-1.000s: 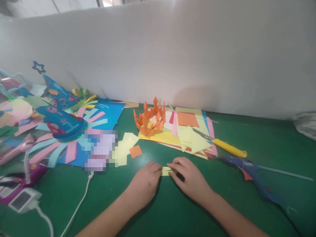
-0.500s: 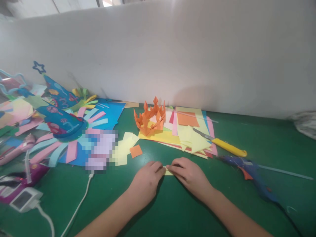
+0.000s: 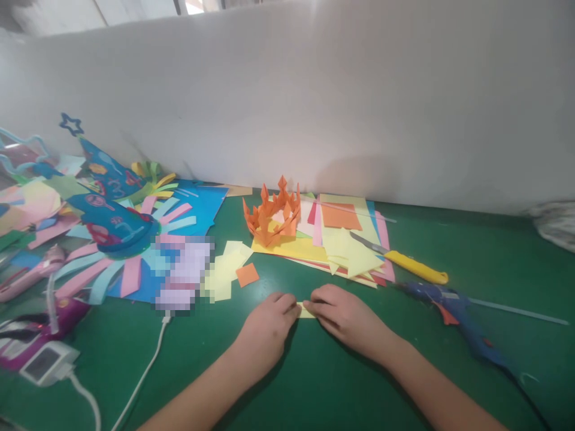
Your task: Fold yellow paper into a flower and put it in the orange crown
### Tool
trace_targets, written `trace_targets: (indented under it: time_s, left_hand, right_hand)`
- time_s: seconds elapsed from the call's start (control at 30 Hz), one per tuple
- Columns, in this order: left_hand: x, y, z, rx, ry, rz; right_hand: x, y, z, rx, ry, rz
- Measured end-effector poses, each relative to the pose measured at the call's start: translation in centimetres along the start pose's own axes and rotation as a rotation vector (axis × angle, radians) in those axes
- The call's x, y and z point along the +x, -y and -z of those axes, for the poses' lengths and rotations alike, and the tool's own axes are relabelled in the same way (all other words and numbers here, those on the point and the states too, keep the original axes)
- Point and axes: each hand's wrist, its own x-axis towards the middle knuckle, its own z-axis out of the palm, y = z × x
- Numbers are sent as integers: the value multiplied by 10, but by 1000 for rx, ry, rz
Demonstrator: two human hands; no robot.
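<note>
Pinching a small pale-yellow paper piece [image 3: 307, 312] against the green table [image 3: 314, 389], your left hand [image 3: 266, 328] and right hand [image 3: 348, 316] each have a closed grip on one end. It looks light, thin and easily creased; its two short edges suit holding best.

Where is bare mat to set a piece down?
Bare green mat lies between the white cable and the left hand, and between the right hand and the glue gun. Crowded: paper stack behind, crafts far left.
</note>
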Motion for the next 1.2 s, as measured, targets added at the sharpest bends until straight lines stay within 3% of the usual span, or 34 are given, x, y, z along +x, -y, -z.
trace_targets:
  time_s: [0.33,0.63,0.8,1.0,1.2]
  left_hand:
    - [0,-1,1,-1,5,-3]
    - [0,-1,1,22,2,-22]
    - [4,0,-2,72,-85,-31]
    - [9,9,-10,120,-174,-61]
    - [12,12,-18,114,-320,-112]
  right_hand:
    - [-1,-2,0,-24,-30,13]
    - [-6,-1,8,25,-87,-75]
    - [-6,-1,10,27,-105,-77]
    - [-5,-2,7,89,-216,-123]
    - [-3,1,-1,167,-101,-119]
